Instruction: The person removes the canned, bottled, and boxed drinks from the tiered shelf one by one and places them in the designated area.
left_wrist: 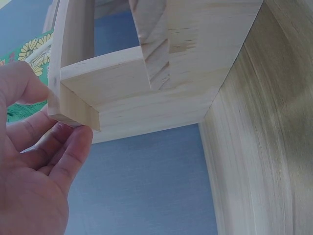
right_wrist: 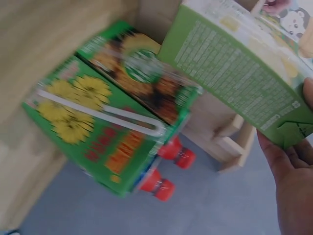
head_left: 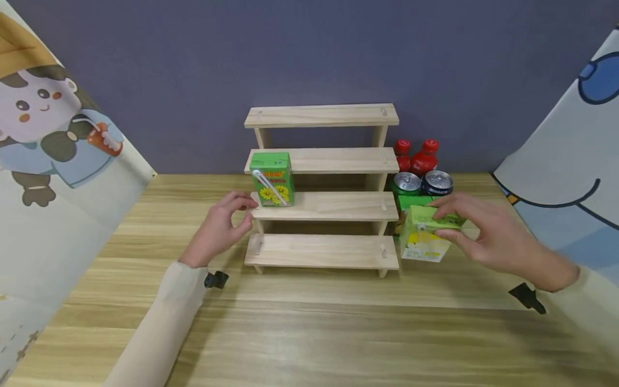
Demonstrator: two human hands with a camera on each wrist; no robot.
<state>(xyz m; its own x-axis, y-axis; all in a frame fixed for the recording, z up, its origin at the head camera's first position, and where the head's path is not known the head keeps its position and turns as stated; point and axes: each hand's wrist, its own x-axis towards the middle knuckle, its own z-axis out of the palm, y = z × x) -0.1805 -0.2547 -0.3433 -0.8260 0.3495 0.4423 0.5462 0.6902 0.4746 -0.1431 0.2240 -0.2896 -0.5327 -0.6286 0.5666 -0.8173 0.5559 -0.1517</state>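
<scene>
My right hand (head_left: 498, 244) grips a light green drink carton (head_left: 424, 236) by its top end, thumb on the near side. The carton is tilted beside the right end of a wooden four-step display shelf (head_left: 321, 252). In the right wrist view the carton's printed side panel (right_wrist: 234, 73) faces the camera. At the shelf's left side, my left hand (head_left: 217, 228) pinches the end of the second step from the bottom (left_wrist: 73, 110) between thumb and fingers. A green drink carton (head_left: 272, 180) with yellow flowers and a white straw stands upright on that step, just beside this hand.
Right of the shelf stand two red-capped bottles (head_left: 424, 157), two cans (head_left: 437, 183) and green cartons, partly hidden by the held carton. The right wrist view shows a flower-printed carton (right_wrist: 93, 122) beside another green carton (right_wrist: 142, 68). A dark wall (head_left: 319, 54) rises behind.
</scene>
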